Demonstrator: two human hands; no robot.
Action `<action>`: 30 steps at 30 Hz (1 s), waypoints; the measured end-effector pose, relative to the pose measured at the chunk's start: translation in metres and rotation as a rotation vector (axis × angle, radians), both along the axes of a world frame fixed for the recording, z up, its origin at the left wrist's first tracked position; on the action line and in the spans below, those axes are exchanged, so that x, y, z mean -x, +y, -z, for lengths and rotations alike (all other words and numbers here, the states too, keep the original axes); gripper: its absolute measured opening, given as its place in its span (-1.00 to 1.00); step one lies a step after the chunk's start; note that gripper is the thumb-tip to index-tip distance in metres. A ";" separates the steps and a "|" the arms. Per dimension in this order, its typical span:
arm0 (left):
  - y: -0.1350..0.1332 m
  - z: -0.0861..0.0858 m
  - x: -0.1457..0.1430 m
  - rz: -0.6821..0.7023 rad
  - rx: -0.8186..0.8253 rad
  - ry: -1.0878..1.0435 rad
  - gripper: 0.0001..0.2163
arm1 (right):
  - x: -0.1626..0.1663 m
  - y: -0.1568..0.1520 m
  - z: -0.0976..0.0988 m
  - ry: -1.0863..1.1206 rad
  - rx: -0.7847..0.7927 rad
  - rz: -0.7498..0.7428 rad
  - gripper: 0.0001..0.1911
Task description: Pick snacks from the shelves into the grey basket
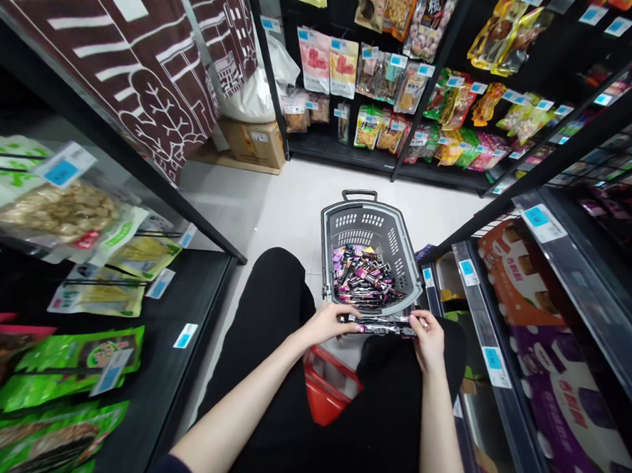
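Between my hands, just over the near rim of a grey shopping basket (pixel 400 259), are narrow dark-wrapped snack sticks (pixel 377 326) lying side by side. The fingers of my left hand (pixel 328 323) pinch their left ends. At the right ends, my right hand (pixel 428 336) grips them between thumb and fingers. Inside the basket lies a loose heap of small wrapped snacks (pixel 364 279) in black, purple and pink. A red plastic part (pixel 327 401) shows between my legs below the hands; the rest of it is hidden.
Hanging snack bags (pixel 99 287) fill the left shelf. On the right, a shelf holds orange and purple cartons (pixel 568 395). More packaged snacks (pixel 376 129) hang at the back. A cardboard box (pixel 252 143) sits on the floor (pixel 291 192) beside a brown printed cloth (pixel 140 47).
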State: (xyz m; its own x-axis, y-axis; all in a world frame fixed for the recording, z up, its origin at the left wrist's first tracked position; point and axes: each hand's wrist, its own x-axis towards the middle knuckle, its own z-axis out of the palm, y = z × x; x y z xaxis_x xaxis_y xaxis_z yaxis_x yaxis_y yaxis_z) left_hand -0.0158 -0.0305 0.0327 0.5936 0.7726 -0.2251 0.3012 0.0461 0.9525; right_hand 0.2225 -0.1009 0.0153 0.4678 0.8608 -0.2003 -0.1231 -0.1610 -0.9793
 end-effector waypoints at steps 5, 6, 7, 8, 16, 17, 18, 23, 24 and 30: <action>0.000 0.001 0.001 0.017 -0.100 0.063 -0.71 | 0.002 0.001 -0.004 0.069 -0.008 -0.012 -0.71; -0.001 0.001 0.002 0.016 -0.122 0.065 -0.70 | 0.002 0.001 -0.005 0.081 -0.005 -0.014 -0.70; -0.002 0.001 0.002 0.017 -0.144 0.066 -0.70 | 0.003 0.001 -0.005 0.096 -0.001 -0.016 -0.70; -0.003 0.001 0.002 0.019 -0.165 0.069 -0.69 | 0.003 0.002 -0.005 0.113 0.003 -0.019 -0.70; -0.004 0.002 0.001 0.003 -0.035 0.040 -0.72 | -0.001 0.001 -0.004 0.207 0.030 -0.095 -0.71; -0.003 0.003 0.000 -0.024 0.042 -0.001 -0.73 | -0.001 0.001 -0.004 0.214 0.029 -0.101 -0.71; -0.003 0.003 -0.001 -0.053 0.113 -0.038 -0.73 | -0.001 0.001 -0.004 0.220 0.025 -0.108 -0.71; -0.002 0.008 -0.009 -0.176 0.253 -0.129 -0.69 | 0.001 0.002 -0.006 0.228 -0.009 -0.128 -0.71; -0.002 0.008 -0.011 -0.200 0.268 -0.145 -0.67 | 0.001 0.002 -0.006 0.225 -0.014 -0.123 -0.71; 0.002 0.008 -0.012 -0.249 0.388 -0.296 -0.42 | -0.003 0.001 0.001 -0.014 -0.034 -0.130 -0.70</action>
